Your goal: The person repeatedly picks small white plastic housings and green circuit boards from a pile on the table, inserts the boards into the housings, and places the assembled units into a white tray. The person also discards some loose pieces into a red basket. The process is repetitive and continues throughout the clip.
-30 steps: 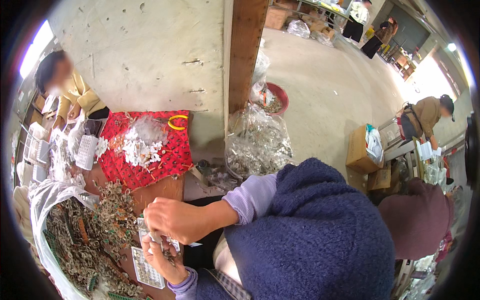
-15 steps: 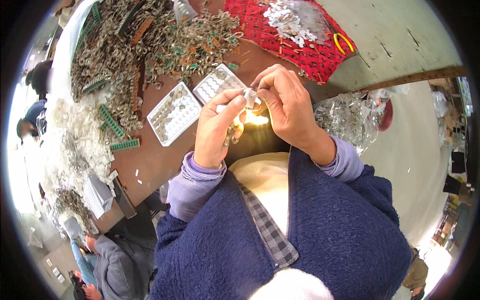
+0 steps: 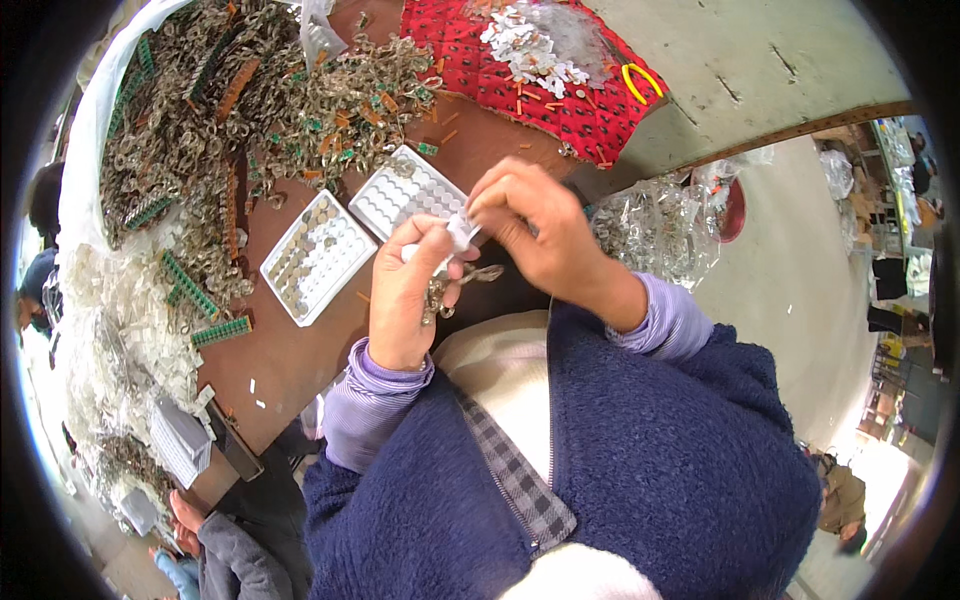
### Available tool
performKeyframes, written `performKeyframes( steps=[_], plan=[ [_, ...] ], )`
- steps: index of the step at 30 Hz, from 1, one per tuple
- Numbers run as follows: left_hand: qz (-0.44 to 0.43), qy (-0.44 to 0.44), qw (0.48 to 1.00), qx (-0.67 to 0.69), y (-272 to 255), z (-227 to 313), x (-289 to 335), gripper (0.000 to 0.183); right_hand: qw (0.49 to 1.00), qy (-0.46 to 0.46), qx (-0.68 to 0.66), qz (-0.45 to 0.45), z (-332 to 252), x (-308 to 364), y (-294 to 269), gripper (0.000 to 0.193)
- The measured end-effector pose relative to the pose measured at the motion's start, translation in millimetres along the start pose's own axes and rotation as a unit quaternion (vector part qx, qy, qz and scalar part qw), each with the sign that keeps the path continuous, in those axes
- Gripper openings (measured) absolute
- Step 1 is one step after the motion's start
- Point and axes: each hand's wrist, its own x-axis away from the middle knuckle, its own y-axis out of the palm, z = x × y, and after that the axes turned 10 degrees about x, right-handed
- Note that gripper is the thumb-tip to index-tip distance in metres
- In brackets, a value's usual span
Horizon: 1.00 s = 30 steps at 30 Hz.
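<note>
My left hand [image 3: 408,285] is closed on a small white plastic piece [image 3: 462,230], held between thumb and fingers. A bundle of thin string lights [image 3: 437,300] hangs from that hand, with a loop sticking out on the right. The fingertips of my right hand [image 3: 545,225] pinch at the upper edge of the same white piece; what lies between them is too small to make out. Just beyond my hands stand two white trays, a left one [image 3: 318,265] and a right one [image 3: 408,190], both with rows of round silver button cells.
A large heap of coiled string lights [image 3: 190,120] with green and orange strips covers the table's far left. Clear plastic bits [image 3: 120,330] pile up nearer. White pieces [image 3: 530,50] and a yellow-handled tool [image 3: 640,84] lie on a red cloth [image 3: 440,35]. Clear bags [image 3: 650,235] sit right.
The bright yellow glow below my hands has gone out. My right hand has turned over the white piece, and the string-light loop now shows. The whole view has shifted slightly.
</note>
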Motion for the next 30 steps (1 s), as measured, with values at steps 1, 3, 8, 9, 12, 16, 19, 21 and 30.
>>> performKeyframes(
  steps=[1, 3, 8, 9, 12, 16, 19, 21, 30],
  plan=[
    [-0.012, 0.023, 0.999, 0.025, -4, 2, 1, 0.022, 1.0, 0.015, 0.008, 0.026, 11, -7, -7, 0.007],
    [-0.004, 0.037, 0.994, 0.098, -12, 5, 1, 0.034, 0.984, 0.082, 0.128, 0.092, 37, -21, -25, 0.017],
    [-0.068, 0.035, 0.99, 0.122, -19, 12, -3, 0.045, 0.937, 0.062, 0.336, 0.081, 95, -45, -23, 0.022],
    [-0.067, 0.029, 0.99, 0.118, -18, 13, -4, 0.046, 0.931, 0.057, 0.353, 0.078, 102, -47, -18, 0.023],
    [-0.069, 0.019, 0.989, 0.131, -18, 13, -8, 0.045, 0.925, 0.072, 0.364, 0.077, 112, -51, -3, 0.019],
    [-0.081, 0.016, 0.989, 0.121, -18, 12, -13, 0.044, 0.937, 0.065, 0.335, 0.076, 116, -57, -7, 0.012],
    [-0.091, 0.015, 0.987, 0.129, -19, 10, -15, 0.043, 0.961, 0.074, 0.266, -0.023, 114, -55, -33, 0.008],
    [-0.094, 0.008, 0.985, 0.146, -20, 9, -15, 0.043, 0.969, 0.105, 0.195, -0.105, 111, -50, -59, 0.007],
    [-0.132, -0.005, 0.964, 0.231, -31, 6, -7, 0.047, 0.981, 0.04, 0.192, 0.0, 117, -40, -64, 0.024]
  ],
)
